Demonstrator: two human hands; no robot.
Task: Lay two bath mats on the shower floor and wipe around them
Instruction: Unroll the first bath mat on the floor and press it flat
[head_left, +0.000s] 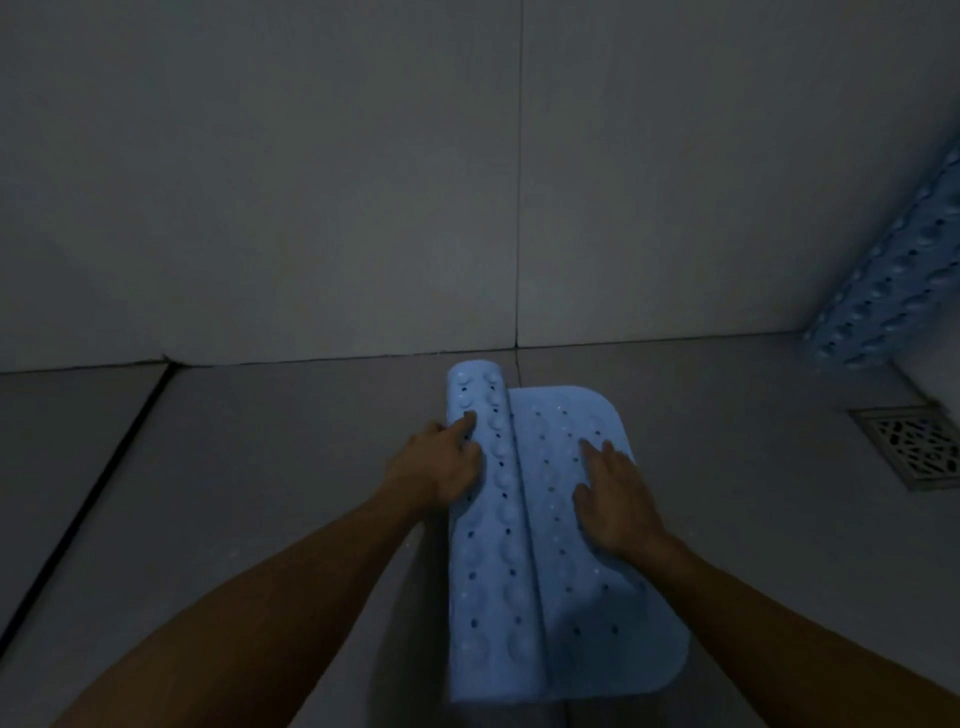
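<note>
The second mat (898, 270), leaning at the far right, runs off the picture's right edge. The floor drain (914, 444) is clipped there too. The roll of the near mat (483, 545) hides the floor beneath and its own inner turns.

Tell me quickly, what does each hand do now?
Left hand: rests on the rolled part of the blue mat, fingers bent over it; real grip cannot be told.
Right hand: open, fingers flat, pressing the unrolled part.
</note>
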